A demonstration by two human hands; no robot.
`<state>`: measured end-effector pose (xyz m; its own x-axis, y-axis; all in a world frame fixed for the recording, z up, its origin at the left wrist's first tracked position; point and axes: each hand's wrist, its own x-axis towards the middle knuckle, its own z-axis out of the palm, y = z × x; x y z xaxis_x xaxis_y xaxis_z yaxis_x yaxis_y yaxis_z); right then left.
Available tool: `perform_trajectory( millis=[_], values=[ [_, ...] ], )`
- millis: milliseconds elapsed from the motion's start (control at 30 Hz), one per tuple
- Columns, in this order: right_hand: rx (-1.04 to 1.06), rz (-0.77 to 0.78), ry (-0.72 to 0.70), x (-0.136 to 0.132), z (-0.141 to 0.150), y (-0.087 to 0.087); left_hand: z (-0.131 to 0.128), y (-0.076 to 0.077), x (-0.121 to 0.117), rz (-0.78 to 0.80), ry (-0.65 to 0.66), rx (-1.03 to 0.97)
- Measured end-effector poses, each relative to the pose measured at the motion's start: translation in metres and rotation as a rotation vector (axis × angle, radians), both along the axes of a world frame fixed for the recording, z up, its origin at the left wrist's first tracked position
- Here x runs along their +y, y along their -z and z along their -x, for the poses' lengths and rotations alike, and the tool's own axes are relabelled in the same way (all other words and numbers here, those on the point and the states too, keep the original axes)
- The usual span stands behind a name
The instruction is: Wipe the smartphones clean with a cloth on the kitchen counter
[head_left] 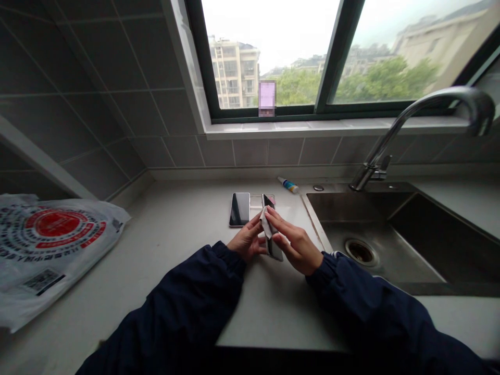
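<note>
My left hand (pixel 248 240) is closed round the side of a smartphone (pixel 276 253), which is tilted up on its long edge above the counter. The fingers of my right hand (pixel 297 244) press a pale, folded cloth or tissue (pixel 266 225) against the phone's edge; which of the two it is, I cannot tell. The cloth and my fingers cover the phone's middle. Just beyond my left hand, a second smartphone (pixel 239 210) lies flat with its dark screen up. Behind the held phone, a clear phone case (pixel 256 202) shows in part.
A white and blue tube with a pointed cap (pixel 288 185) lies by the sink's left rim. The steel sink (pixel 390 250) and curved tap (pixel 394 138) are at right. A printed white plastic bag (pixel 50 250) rests on the counter (pixel 172 224) at left. Behind is a window.
</note>
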<state>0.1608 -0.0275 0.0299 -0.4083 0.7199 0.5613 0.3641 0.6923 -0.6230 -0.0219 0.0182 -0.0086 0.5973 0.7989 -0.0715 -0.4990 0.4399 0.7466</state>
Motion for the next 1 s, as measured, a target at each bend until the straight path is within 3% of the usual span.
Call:
perform_trajectory(
  millis=[233, 433, 733, 1000],
  values=[
    [0.043, 0.030, 0.101, 0.005, -0.002, 0.005, -0.002, -0.008, -0.008, -0.037, 0.104, 0.052],
    [0.072, 0.018, 0.151, 0.010, -0.003, 0.009, -0.003, -0.005, -0.012, -0.027, 0.181, 0.089],
    [0.148, 0.135, 0.304, 0.017, -0.008, 0.005, -0.001, -0.009, -0.009, -0.077, 0.204, 0.013],
    [0.213, -0.004, 0.252, 0.014, -0.006, 0.000, -0.002, -0.007, -0.010, -0.056, 0.228, 0.095]
  ],
)
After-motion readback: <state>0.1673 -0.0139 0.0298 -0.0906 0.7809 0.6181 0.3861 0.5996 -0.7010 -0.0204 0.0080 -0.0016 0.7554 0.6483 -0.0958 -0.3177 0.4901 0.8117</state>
